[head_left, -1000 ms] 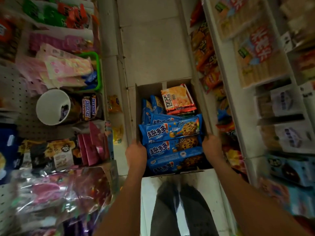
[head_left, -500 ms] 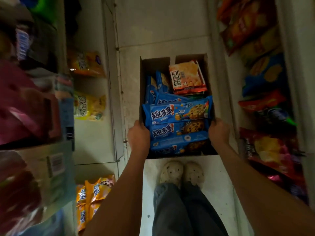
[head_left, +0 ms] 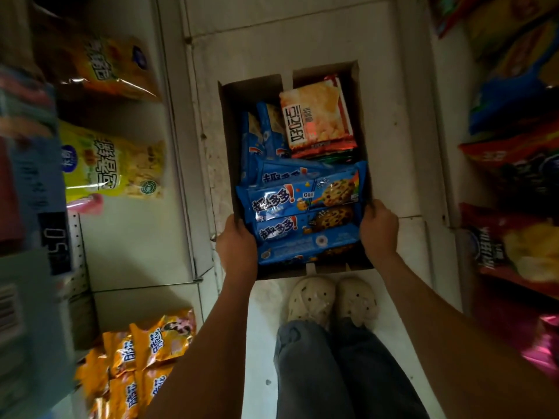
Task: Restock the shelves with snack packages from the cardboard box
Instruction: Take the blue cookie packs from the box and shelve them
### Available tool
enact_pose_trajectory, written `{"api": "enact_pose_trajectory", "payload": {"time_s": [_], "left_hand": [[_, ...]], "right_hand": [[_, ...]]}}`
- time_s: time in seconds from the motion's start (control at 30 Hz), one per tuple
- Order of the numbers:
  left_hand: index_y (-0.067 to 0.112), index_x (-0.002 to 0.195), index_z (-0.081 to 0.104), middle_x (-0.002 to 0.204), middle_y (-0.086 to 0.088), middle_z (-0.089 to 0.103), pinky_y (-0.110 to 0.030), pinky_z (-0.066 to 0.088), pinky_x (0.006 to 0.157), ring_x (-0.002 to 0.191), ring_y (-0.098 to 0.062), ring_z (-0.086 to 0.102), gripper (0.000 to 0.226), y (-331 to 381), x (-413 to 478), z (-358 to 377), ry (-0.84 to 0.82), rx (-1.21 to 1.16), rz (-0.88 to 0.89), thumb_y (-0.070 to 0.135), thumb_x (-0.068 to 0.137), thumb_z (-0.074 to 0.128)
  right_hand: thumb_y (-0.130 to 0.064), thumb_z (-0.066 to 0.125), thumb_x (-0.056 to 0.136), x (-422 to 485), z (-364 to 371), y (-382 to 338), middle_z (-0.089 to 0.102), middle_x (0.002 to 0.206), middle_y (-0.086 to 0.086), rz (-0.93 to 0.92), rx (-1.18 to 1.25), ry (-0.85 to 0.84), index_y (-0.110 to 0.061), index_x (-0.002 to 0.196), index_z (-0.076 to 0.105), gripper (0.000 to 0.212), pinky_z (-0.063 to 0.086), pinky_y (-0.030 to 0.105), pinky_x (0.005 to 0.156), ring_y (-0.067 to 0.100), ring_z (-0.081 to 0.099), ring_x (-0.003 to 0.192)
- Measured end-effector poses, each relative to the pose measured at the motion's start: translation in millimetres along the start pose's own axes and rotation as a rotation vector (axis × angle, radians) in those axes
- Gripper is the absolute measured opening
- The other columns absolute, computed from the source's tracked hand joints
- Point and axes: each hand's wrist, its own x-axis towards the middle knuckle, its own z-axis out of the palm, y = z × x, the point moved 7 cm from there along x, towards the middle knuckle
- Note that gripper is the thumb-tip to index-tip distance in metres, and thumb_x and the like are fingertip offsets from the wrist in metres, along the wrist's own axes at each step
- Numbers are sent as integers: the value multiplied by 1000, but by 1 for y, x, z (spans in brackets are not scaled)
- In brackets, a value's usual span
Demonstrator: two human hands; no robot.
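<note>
An open cardboard box (head_left: 230,140) is low over the pale floor, just beyond my feet. It holds several blue cookie packages (head_left: 299,201) stacked at the near end, more blue packs standing behind them, and an orange cracker package (head_left: 316,116) at the far right. My left hand (head_left: 237,246) grips the box's left wall near the front corner. My right hand (head_left: 379,228) grips the right wall opposite. Whether the box touches the floor I cannot tell.
Shelves line both sides of the narrow aisle. On the left hang yellow snack bags (head_left: 112,164) and orange bags (head_left: 145,352) lower down. On the right are red, blue and orange chip bags (head_left: 514,243). My white shoes (head_left: 332,300) stand right behind the box.
The box has come down lower between the shelves, with both hands still on its sides. My view has dropped from upper shelves to the lowest ones and the floor.
</note>
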Motion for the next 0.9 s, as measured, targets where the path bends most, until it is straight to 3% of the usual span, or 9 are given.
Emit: {"api": "enact_pose_trajectory", "payload": {"time_s": [0.07, 0.27, 0.3, 0.37, 0.47, 0.57, 0.63, 0.73, 0.9], "left_hand": [[1, 113, 58, 97, -23, 66, -27, 34, 68, 90, -36, 61, 28, 0, 4, 1, 0, 15, 18, 15, 100, 38], [5, 122, 48, 99, -15, 64, -30, 39, 65, 88, -31, 61, 27, 2, 1, 6, -35, 23, -63, 15, 101, 34], [7, 128, 43, 106, -11, 62, -32, 43, 69, 93, -29, 60, 30, 5, -1, 7, -46, 18, -65, 12, 100, 36], [8, 143, 27, 138, -15, 47, -41, 45, 97, 123, -30, 48, 52, 15, -8, 7, 2, 19, -36, 5, 93, 43], [3, 149, 11, 156, -21, 11, -48, 13, 119, 145, -35, 11, 80, 48, -21, 7, 84, 272, 172, 3, 81, 53], [7, 148, 21, 156, -22, 11, -48, 2, 116, 145, -36, 10, 92, 82, -30, 22, -28, 437, 443, 17, 71, 70], [8, 148, 26, 154, -22, 19, -53, 5, 113, 144, -37, 17, 100, 89, -33, 31, -48, 635, 544, 28, 65, 78], [11, 150, 18, 156, -21, 13, -55, -3, 110, 145, -35, 12, 98, 90, -33, 44, -50, 828, 598, 34, 72, 72], [15, 139, 44, 146, -16, 41, -56, 11, 109, 137, -31, 37, 92, 99, -36, 47, -53, 933, 642, 37, 57, 80]], "right_hand": [[-7, 35, 99, -2, 7, 3, 54, 79, 12, 10, 13, 0, -6, 88, 55, 23, 33, 27, 62, 18, 46, 66], [-3, 36, 97, -4, 11, 5, 62, 91, 29, 63, -48, 12, 7, 101, 56, 22, 36, 31, 61, 34, 58, 78], [-1, 37, 96, -3, 11, 4, 62, 95, 29, 81, -70, -18, 7, 107, 54, 22, 41, 33, 63, 38, 60, 84], [2, 41, 92, -3, 11, -3, 57, 117, 26, 113, -75, -99, 1, 132, 41, 40, 50, 40, 79, 40, 57, 105], [1, 58, 83, -5, 1, -31, 24, 152, 14, -3, -132, -113, -14, 150, 6, 86, 24, 49, 115, 32, 24, 140], [-12, 73, 72, -10, 0, -67, 4, 157, 16, -305, -643, -123, -15, 149, -9, 113, -1, 51, 115, 31, 1, 146], [-15, 78, 65, -14, 8, -88, 15, 155, 19, -514, -873, -78, -16, 150, -1, 116, 3, 56, 113, 33, 11, 145], [-11, 75, 68, -19, 32, -104, 54, 133, 14, -880, -1075, 40, -16, 139, 34, 82, 25, 57, 109, 29, 46, 130], [-13, 74, 69, -23, 40, -104, 65, 105, 6, -900, -1111, -27, -13, 119, 51, 55, 41, 53, 103, 21, 61, 106]]}}
